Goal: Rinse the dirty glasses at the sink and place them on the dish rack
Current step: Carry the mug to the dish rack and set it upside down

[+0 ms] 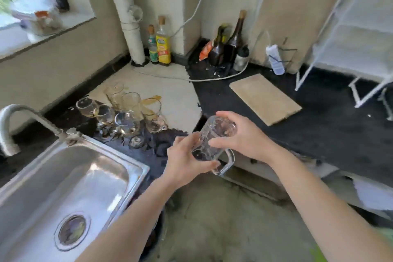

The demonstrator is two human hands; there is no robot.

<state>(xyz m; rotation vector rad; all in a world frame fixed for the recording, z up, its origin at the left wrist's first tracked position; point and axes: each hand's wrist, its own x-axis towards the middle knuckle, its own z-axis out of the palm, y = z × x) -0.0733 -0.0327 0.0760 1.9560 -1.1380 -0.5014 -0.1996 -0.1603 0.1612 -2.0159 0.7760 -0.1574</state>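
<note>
Glass mug (218,134) is held tilted in both hands, off the black countertop's (329,121) front edge, just right of the steel sink (139,166). The left hand (185,161) curls round its lower end by the handle; the right hand (240,134) grips the upper end. More glasses (127,112), some stained, stand clustered behind the sink near the faucet (21,117). A white rack (361,34) stands well apart at far right.
</note>
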